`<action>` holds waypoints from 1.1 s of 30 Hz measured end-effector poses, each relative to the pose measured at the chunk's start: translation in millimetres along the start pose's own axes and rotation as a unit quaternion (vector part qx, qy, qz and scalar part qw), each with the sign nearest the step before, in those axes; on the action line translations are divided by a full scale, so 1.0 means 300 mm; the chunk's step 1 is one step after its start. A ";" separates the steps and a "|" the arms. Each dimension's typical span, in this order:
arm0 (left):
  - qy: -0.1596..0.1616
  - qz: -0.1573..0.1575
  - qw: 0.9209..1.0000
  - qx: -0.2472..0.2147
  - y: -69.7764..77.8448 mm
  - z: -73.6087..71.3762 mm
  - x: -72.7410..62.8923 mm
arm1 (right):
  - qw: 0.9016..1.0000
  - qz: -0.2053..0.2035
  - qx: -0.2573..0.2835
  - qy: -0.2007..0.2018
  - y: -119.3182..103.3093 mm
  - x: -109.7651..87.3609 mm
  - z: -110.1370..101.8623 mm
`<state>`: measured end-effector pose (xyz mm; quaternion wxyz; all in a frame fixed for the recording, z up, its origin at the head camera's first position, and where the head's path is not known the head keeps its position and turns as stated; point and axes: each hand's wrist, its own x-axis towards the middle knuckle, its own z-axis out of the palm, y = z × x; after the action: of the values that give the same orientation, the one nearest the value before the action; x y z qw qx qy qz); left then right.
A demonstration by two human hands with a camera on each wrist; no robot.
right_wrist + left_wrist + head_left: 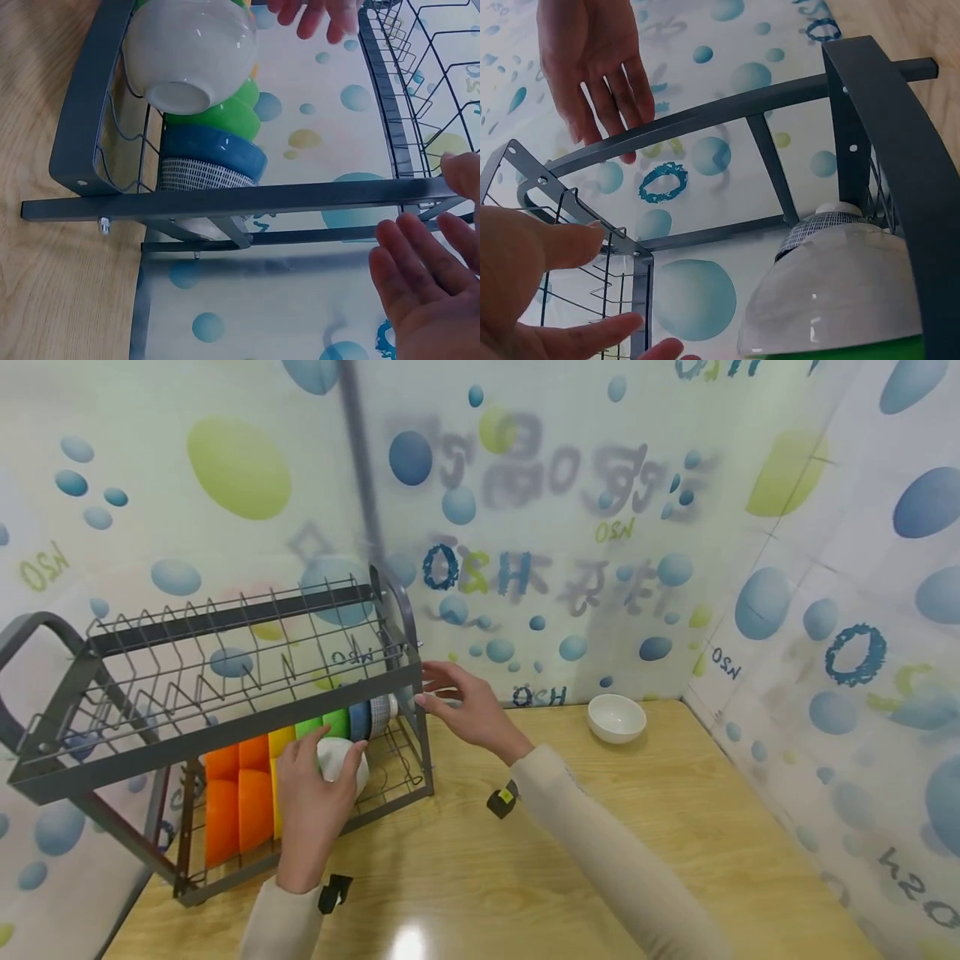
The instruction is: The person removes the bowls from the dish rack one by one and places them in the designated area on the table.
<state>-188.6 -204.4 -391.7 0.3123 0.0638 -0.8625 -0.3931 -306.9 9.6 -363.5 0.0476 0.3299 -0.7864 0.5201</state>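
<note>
A dark metal two-tier dish rack (225,728) stands on the table's left side. My left hand (317,797) is in front of its lower tier, fingers spread beside a white bowl (187,52). In the left wrist view, those fingers are apart from the bowl. My right hand (474,706) is at the rack's right end, by the corner post, with fingers extended and holding nothing; whether it touches the metal is unclear. Behind the white bowl, a row of bowls includes orange bowls (222,822), a green bowl (217,120), a blue bowl (214,147) and a patterned bowl (201,172).
Another white bowl (617,720) sits at the back right of the wooden table (600,810). Patterned curtain walls (540,510) enclose the table behind and at both sides. The rack's upper wire tier (247,647) holds no dishes.
</note>
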 end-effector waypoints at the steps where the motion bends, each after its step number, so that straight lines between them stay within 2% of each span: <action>1: 0.001 -0.003 1.000 0.007 -0.002 -0.005 -0.007 | 1.000 0.002 -0.001 0.000 -0.002 0.005 0.004; 8: -0.018 -0.035 0.998 0.057 -0.006 -0.026 -0.032 | 1.000 0.004 -0.006 0.017 -0.010 0.032 0.027; 14: -0.030 -0.036 0.996 0.077 -0.023 -0.026 -0.034 | 1.000 0.007 -0.003 0.023 -0.015 0.041 0.041; 21: -0.034 -0.037 0.995 0.086 -0.040 -0.024 -0.017 | 0.999 0.016 0.018 0.025 -0.015 0.043 0.045; 25: -0.042 -0.051 0.994 0.087 -0.057 -0.023 -0.004 | 0.999 0.022 0.021 0.018 -0.015 0.042 0.048; 29: -0.031 -0.059 0.994 0.086 -0.071 -0.018 0.003 | 0.999 0.023 0.022 0.016 -0.014 0.042 0.050; 33: -0.016 -0.046 0.995 0.081 -0.078 -0.014 0.010 | 0.999 0.020 0.017 0.024 -0.013 0.041 0.048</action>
<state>-191.7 -224.1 -405.0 0.2742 0.1225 -0.8925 -0.3364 -310.4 -9.2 -361.9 0.0502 0.3023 -0.7824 0.5421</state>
